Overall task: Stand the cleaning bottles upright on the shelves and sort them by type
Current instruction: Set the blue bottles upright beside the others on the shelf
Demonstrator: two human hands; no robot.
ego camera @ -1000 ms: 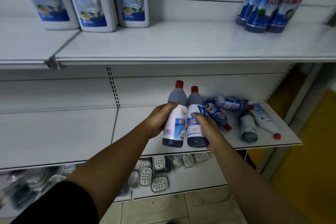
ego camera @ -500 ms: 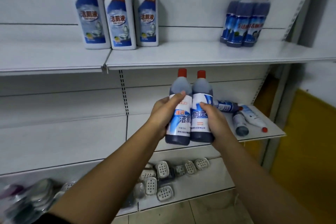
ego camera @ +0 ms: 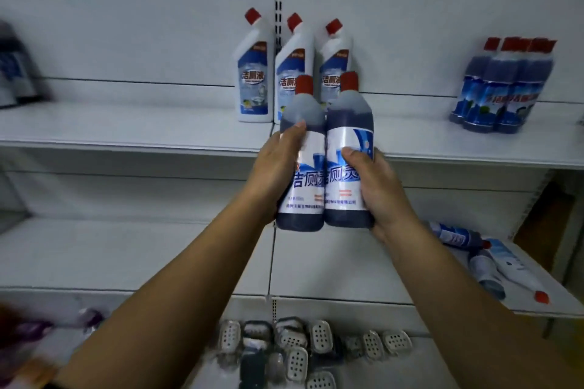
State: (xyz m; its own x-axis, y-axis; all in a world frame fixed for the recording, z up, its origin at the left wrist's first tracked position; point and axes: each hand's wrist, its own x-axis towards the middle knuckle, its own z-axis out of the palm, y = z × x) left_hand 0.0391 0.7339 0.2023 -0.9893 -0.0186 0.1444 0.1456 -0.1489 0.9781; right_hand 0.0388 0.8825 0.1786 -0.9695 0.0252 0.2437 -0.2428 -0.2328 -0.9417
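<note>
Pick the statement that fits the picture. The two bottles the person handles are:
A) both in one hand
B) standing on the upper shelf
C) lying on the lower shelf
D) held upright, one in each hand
D: the left hand grips the left bottle and the right hand the right bottle, both upright, caps up.

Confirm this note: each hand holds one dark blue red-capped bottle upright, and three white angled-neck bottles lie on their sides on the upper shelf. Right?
No. The head view shows the three white angled-neck bottles standing upright on the upper shelf. The rest holds: left hand and right hand each grip one dark blue red-capped bottle upright.
</note>
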